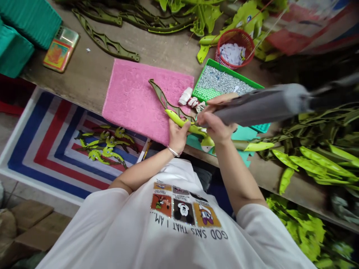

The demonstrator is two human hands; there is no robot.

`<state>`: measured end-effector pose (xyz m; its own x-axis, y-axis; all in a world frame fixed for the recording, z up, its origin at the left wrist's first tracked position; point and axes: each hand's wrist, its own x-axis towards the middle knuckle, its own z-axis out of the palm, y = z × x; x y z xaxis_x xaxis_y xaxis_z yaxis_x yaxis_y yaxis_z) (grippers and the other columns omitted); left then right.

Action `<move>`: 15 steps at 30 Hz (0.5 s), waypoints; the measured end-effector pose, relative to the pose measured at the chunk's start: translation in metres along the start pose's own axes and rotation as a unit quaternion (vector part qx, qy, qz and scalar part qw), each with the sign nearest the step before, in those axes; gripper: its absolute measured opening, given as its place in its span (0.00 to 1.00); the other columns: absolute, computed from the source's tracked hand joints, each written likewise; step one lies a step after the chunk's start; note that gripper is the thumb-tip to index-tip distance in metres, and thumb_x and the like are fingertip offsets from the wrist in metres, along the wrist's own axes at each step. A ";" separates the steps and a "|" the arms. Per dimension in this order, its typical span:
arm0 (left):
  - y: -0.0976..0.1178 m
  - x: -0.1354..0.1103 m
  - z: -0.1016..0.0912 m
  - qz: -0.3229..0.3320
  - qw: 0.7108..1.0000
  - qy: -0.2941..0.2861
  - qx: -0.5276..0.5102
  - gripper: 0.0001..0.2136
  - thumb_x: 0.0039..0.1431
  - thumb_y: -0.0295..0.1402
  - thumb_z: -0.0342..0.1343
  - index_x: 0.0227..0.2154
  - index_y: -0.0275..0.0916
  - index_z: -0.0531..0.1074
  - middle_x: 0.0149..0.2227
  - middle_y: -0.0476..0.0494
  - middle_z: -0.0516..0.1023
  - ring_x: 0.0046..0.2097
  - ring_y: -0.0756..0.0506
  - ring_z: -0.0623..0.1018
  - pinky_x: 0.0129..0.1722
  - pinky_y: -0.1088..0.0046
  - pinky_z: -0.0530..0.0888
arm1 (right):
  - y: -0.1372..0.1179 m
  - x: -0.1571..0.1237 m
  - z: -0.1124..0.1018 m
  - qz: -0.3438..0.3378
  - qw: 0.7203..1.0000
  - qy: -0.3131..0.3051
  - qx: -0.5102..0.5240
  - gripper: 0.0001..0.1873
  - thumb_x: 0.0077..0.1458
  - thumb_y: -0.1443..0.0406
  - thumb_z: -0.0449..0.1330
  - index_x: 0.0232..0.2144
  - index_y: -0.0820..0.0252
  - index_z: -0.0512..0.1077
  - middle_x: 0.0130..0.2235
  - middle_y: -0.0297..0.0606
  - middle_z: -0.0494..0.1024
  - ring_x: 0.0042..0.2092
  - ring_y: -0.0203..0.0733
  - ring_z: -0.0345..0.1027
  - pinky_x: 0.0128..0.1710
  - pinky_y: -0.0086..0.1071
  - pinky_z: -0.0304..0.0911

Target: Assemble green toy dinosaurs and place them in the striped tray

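My left hand (177, 138) is closed around a yellow-green and olive plastic toy bow (179, 118), over the near edge of the pink towel pad (131, 93). In my right hand (217, 125) is a grey, cylindrical power screwdriver (258, 106), slanting up to the right. Its tip end is at the toy bow, where my fingers hide the contact point. Small white wrapped shapes (185, 96) sit just beyond the bow; whether they are taped fingertips I cannot tell. A green tray (202, 74) of small screws (224, 79) lies beyond my right hand.
Olive bow limbs (108, 45) lie along the back. A red basket (220, 61) holds white scraps. Yellow-green parts (322, 164) are piled at right. Left stands a phone (61, 50). Below it, a striped bin (42, 149) contains several assembled green pieces (108, 144).
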<state>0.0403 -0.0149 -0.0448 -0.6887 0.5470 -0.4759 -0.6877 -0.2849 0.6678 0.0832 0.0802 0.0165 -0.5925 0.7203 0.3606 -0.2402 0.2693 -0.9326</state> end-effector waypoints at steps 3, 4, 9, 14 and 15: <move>0.000 0.000 -0.001 -0.005 1.000 0.005 0.016 0.28 0.47 0.36 0.72 0.47 0.44 0.62 0.39 0.53 0.71 0.35 0.52 0.78 0.38 0.74 0.78 | -0.023 0.001 -0.007 -0.090 0.994 0.058 0.026 0.12 0.52 0.59 0.67 0.39 0.49 0.73 0.19 0.23 0.71 0.18 0.36 0.63 0.17 0.32 0.62; -0.001 0.000 -0.001 -0.005 1.000 0.005 0.019 0.29 0.47 0.36 0.72 0.48 0.44 0.62 0.39 0.52 0.71 0.36 0.51 0.78 0.39 0.73 0.78 | -0.028 0.000 -0.010 -0.111 0.991 0.066 0.035 0.11 0.52 0.61 0.67 0.39 0.49 0.74 0.19 0.23 0.70 0.17 0.34 0.62 0.16 0.31 0.61; -0.003 0.002 -0.003 0.008 1.000 -0.009 0.016 0.31 0.43 0.39 0.74 0.47 0.45 0.61 0.39 0.53 0.71 0.37 0.50 0.79 0.38 0.73 0.78 | -0.030 -0.012 -0.020 -0.115 0.989 0.073 0.054 0.10 0.52 0.64 0.66 0.39 0.50 0.75 0.19 0.23 0.71 0.16 0.34 0.61 0.17 0.31 0.60; -0.002 0.002 -0.002 0.018 1.000 -0.001 0.021 0.30 0.43 0.40 0.74 0.43 0.44 0.61 0.38 0.54 0.72 0.35 0.52 0.78 0.37 0.76 0.78 | -0.015 -0.026 -0.025 -0.057 0.996 0.075 0.004 0.11 0.52 0.61 0.67 0.39 0.48 0.73 0.21 0.25 0.72 0.19 0.38 0.64 0.21 0.35 0.63; -0.002 0.002 -0.001 0.018 1.000 0.002 0.023 0.30 0.42 0.40 0.74 0.43 0.44 0.61 0.38 0.54 0.72 0.35 0.53 0.78 0.36 0.76 0.77 | -0.012 -0.028 -0.027 -0.037 0.997 0.072 -0.006 0.11 0.52 0.59 0.67 0.38 0.48 0.72 0.21 0.25 0.72 0.19 0.38 0.65 0.22 0.36 0.64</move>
<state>0.0401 -0.0143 -0.0474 -0.7141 0.5333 -0.4536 -0.6511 -0.2677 0.7102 0.1236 0.0744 0.0170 -0.4565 0.7820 0.4244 -0.2702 0.3326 -0.9035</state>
